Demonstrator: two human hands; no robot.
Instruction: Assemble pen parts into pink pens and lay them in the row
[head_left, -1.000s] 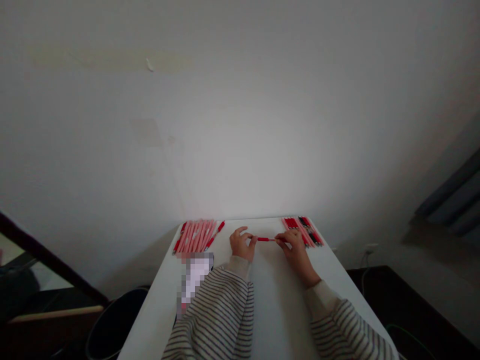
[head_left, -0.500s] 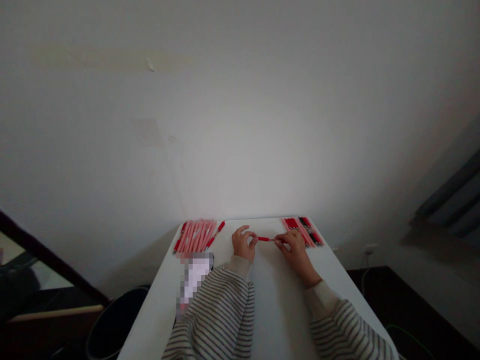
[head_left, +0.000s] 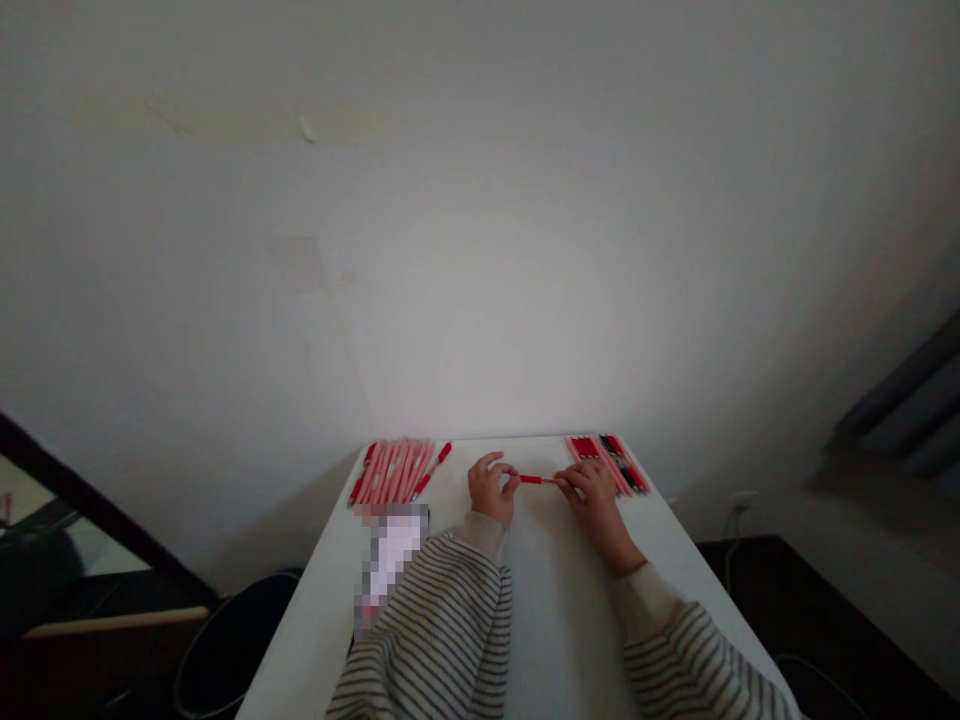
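Level above the white table [head_left: 559, 600], a red pen [head_left: 531, 480] is stretched between both my hands. My left hand [head_left: 491, 490] pinches its left end with thumb and forefinger, the other fingers raised. At the other end, my right hand [head_left: 589, 488] grips the pen's thin, paler part between thumb and fingers; the tip there is hidden. Behind my right hand lie red and black pens [head_left: 622, 465] in pink wrapping. To the left rests a pile of pink-wrapped pens [head_left: 390, 472], with a single red pen [head_left: 433, 468] on its right side.
A phone-like flat object [head_left: 397, 545], blurred out, lies at the table's left beside my left sleeve. The wall [head_left: 480, 250] meets the table's far edge. A dark bin [head_left: 236, 640] stands on the floor at left, and a cable [head_left: 731, 545] hangs at right.
Both hands keep their grip on the pen and hardly move. The whole view has shifted very slightly.
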